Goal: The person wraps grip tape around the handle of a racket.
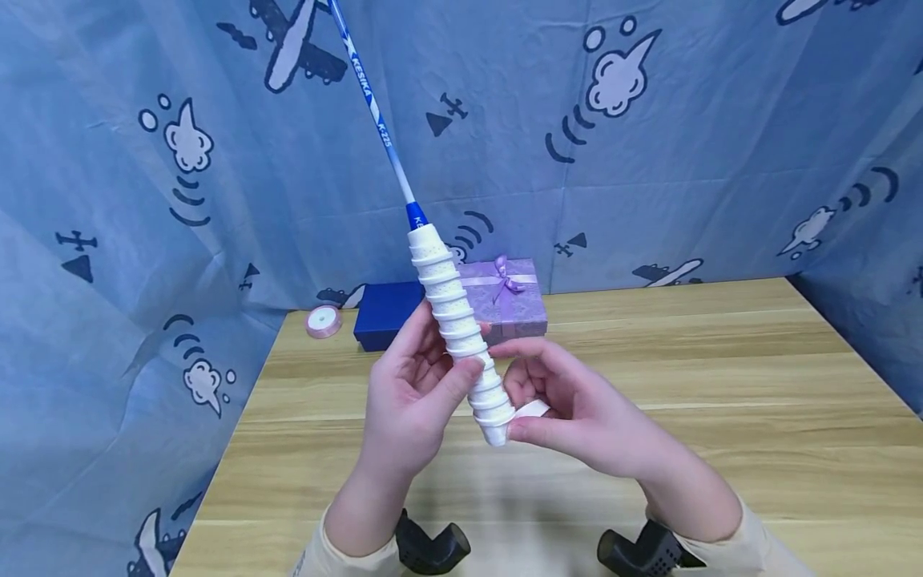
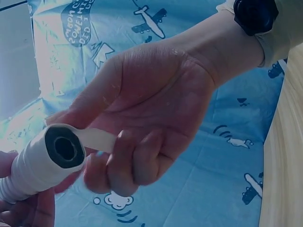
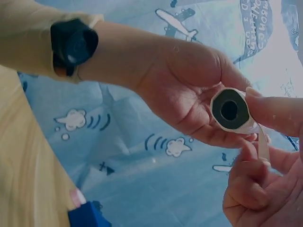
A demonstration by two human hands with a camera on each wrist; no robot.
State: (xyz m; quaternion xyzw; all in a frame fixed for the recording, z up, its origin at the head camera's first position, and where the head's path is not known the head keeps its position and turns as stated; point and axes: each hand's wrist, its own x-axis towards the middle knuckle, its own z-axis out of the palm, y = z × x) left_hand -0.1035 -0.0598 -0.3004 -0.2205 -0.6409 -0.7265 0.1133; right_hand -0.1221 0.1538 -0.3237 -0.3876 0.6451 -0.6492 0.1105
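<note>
A badminton racket with a thin blue-and-white shaft point(image 1: 375, 104) slants up out of the head view, its head out of frame. White ridged grip tape point(image 1: 454, 316) spirals around its handle. The left hand point(image 1: 411, 393) grips the handle about its middle, thumb on the near side. Near the butt end, the right hand point(image 1: 577, 409) pinches the loose tape end point(image 1: 534, 409), its thumb against the handle. Both wrist views show the dark handle butt point(image 3: 230, 109) with a round hole, and the loose strip point(image 2: 97, 139) running from it into the right hand's curled fingers.
A dark blue box point(image 1: 387, 312) and a purple gift box point(image 1: 508, 300) with a ribbon bow stand at the back of the wooden table point(image 1: 685, 377). Left of them lies a pink ribbon roll point(image 1: 323, 320). Blue printed cloth point(image 1: 505, 176) hangs behind.
</note>
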